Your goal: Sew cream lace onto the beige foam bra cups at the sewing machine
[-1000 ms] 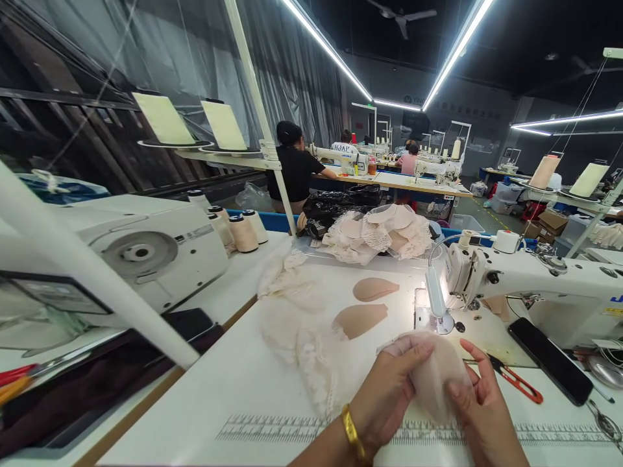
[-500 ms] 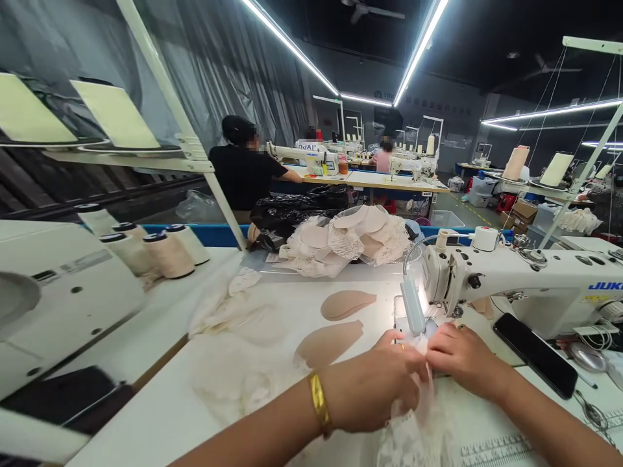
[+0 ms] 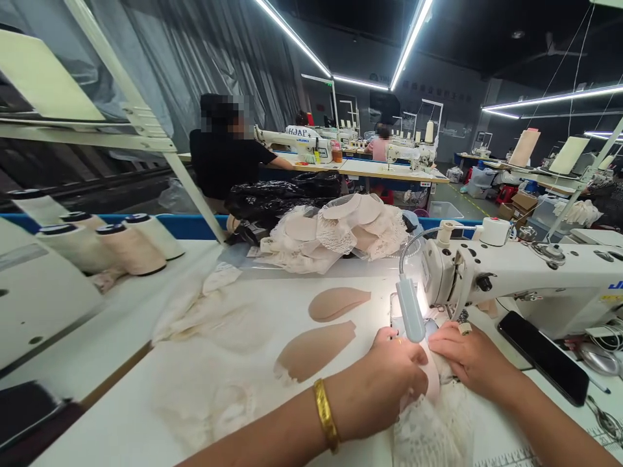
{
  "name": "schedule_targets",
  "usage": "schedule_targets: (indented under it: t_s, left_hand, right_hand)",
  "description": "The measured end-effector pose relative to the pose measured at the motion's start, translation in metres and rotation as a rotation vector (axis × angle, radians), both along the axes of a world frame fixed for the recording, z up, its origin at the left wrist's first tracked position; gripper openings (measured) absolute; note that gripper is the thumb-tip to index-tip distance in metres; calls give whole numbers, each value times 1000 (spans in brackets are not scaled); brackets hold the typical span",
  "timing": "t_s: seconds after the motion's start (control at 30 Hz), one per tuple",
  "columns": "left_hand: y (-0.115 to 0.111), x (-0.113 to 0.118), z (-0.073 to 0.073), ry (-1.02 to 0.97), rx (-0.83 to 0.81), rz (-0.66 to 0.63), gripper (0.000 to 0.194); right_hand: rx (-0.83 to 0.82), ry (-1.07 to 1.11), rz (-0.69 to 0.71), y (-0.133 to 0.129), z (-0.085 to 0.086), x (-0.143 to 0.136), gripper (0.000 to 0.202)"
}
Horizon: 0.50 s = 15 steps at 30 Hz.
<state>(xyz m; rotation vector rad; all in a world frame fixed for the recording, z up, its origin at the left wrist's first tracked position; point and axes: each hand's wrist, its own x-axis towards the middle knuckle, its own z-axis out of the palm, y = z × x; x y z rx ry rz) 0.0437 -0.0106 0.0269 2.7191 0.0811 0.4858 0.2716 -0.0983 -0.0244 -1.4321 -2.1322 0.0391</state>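
Under the head of a white sewing machine (image 3: 511,269), both hands are on a pale lace piece (image 3: 433,431) that hangs toward me over the table. My left hand (image 3: 384,383), with a gold bracelet at the wrist, has its fingers curled round the left side of the lace. Close to the needle area, my right hand (image 3: 467,357) holds the fabric's right side with fingers pressed together. A small grey lamp (image 3: 410,308) lights the spot and partly hides the stitching area. Left of my hands lie two beige bra cup pads, a smaller one (image 3: 335,305) and a larger one (image 3: 316,353).
Sheer cream fabric (image 3: 209,376) spreads over the table's left. Behind is a heap of lace cups (image 3: 341,230) beside a black plastic bag (image 3: 287,194). A phone (image 3: 542,357) lies at right, thread cones (image 3: 131,250) at left. A co-worker in black (image 3: 226,152) sits beyond.
The view has turned slightly. My right hand's fingers have flattened over the fabric near the needle, and more of a smooth beige part shows between my hands.
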Motion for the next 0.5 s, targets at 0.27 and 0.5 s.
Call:
schedule_targets:
  t_s: [0.27,0.5]
  left_hand:
    - [1,3,1,350,58,103,18]
    - [7,-1,0,320,55,51,16]
  right_hand:
    - [-42,-169,-16,1,-2,5,37]
    - [-45,-172,-10,-2,2,1,38]
